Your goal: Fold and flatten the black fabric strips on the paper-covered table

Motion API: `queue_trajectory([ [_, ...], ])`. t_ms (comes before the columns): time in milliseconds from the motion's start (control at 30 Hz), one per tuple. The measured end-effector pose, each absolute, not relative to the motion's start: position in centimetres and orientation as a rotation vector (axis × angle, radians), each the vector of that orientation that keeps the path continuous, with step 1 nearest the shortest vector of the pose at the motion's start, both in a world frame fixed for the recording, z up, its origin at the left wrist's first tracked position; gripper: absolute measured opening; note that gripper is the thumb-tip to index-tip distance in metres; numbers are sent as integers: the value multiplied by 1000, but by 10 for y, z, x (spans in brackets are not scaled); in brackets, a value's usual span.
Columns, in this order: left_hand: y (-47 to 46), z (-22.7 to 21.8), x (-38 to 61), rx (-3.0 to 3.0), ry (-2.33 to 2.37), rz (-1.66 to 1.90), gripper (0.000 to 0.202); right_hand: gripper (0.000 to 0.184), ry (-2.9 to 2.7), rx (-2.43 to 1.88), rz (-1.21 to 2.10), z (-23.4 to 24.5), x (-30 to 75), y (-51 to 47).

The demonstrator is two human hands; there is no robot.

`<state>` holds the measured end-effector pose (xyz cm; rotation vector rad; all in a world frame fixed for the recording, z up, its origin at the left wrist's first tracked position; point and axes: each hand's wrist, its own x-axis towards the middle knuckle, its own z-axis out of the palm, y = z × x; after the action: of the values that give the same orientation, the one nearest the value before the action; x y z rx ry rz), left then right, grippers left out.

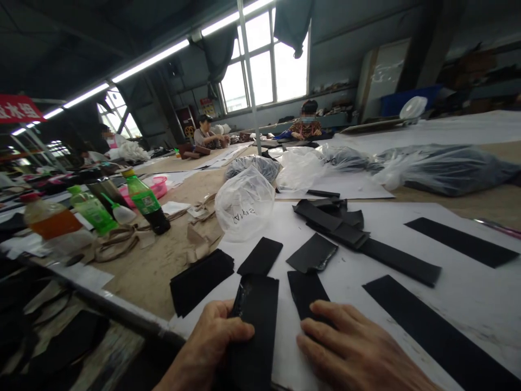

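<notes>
My left hand [215, 339] grips a black rectangular strip [260, 326] by its left edge, thumb on top; a shiny patch shows along that edge. Fingers extended, my right hand [350, 342] rests on another black piece [305, 290] lying on the white sheet. Just beyond are two short black pieces, one flat [260, 256] and one with a shiny, curled near edge [313, 252]. To the left sits a stack of black pieces [201, 279]. A loose pile of black strips [334, 220] lies farther back. Long black strips [439, 326] stretch out on the right.
A clear plastic bag [246, 203] stands behind the pieces, with filled plastic bags [448, 165] farther back. Drink bottles [146, 201], a pink basket [157, 187] and tan scraps [199, 233] lie to the left. Other people sit at far tables. A pole [249, 76] rises behind.
</notes>
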<state>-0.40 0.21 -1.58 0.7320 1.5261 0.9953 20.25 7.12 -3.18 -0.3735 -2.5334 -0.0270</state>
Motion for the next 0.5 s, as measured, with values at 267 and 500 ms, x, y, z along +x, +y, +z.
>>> queue_trajectory([
  [267, 30, -6, -1, 1320, 1611, 485, 15, 24, -2482, -634, 41, -20, 241, 91],
  [500, 41, 0, 6, 1721, 1908, 430, 34, 22, -2395, -731, 335, -15, 209, 95],
])
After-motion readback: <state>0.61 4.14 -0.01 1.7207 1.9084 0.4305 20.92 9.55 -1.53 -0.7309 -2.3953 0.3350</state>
